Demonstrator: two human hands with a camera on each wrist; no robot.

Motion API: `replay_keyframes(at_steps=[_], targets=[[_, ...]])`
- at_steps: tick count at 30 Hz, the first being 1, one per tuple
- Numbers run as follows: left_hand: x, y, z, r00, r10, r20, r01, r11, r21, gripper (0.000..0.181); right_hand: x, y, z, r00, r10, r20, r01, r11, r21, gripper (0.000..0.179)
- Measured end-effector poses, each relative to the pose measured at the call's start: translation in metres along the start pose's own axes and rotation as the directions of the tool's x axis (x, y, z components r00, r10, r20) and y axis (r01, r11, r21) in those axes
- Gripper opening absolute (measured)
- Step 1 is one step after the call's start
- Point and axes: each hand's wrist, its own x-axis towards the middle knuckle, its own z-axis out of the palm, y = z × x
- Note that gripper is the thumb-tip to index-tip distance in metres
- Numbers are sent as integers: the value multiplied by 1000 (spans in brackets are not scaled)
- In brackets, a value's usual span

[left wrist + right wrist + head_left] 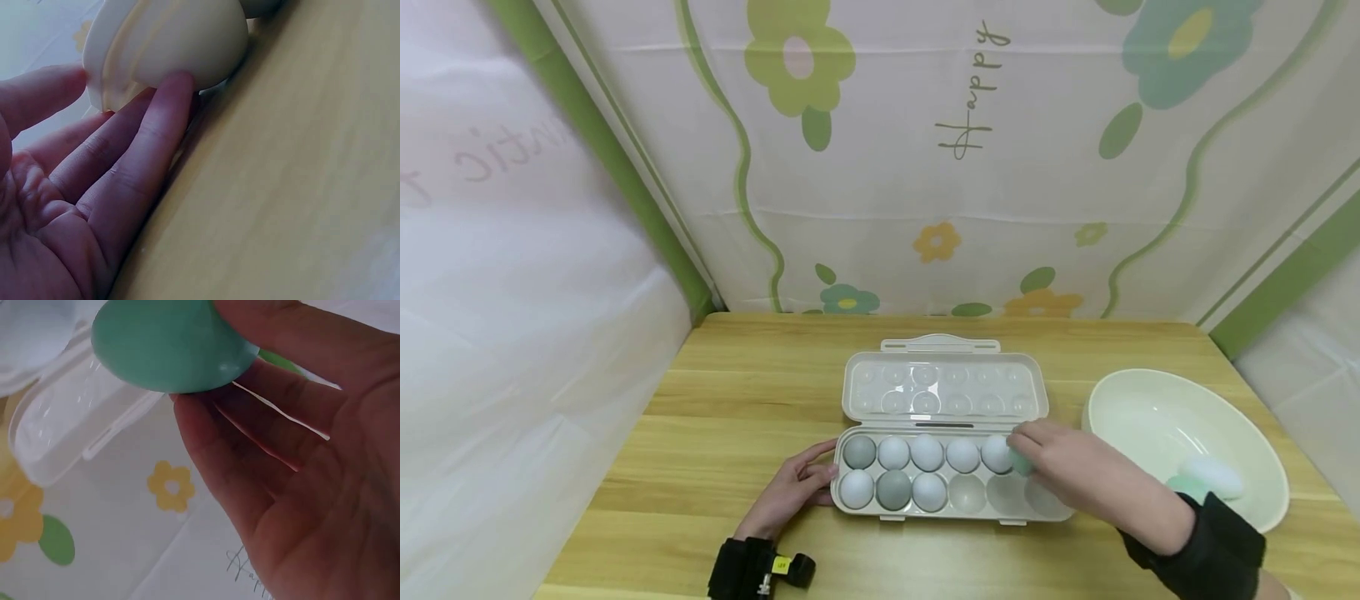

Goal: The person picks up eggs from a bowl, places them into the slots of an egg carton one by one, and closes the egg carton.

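An open white egg carton [943, 518] lies on the wooden table [737, 400], its lid [943, 387] folded back. Several white and grey eggs [927, 452] fill its left cups; the front right cups are bare. My right hand [1060, 471] pinches a green egg [1021, 461] at the right end of the back row. In the right wrist view the green egg [169, 344] sits at my fingertips [206, 425], above the carton [69, 425]. My left hand [820, 475] rests straight fingers [156, 131] against the carton's left end [169, 44].
A pale green bowl [1150, 408] stands to the right of the carton and holds a white egg [1213, 475] and a green egg [1183, 486]. Flowered cloth walls close in the back and both sides. Bare tabletop lies left of the carton.
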Motion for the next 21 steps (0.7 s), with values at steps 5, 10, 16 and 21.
replay_keyframes(at_steps=[5,10,16,21], targets=[[0,-1,0,1000,-2,1,2,1000,0,55,8,-9,9,999,-44,-5,44,996,83,40],[1,-2,-1,1000,1,8,-2,1000,2,55,16,-18,16,997,-76,-8,76,991,111,41],[1,-3,-1,1000,7,15,-7,1000,5,55,24,-28,25,996,-81,22,77,986,148,40],[1,-1,-1,1000,6,14,-6,1000,5,56,29,-34,33,995,-53,82,35,979,201,37]])
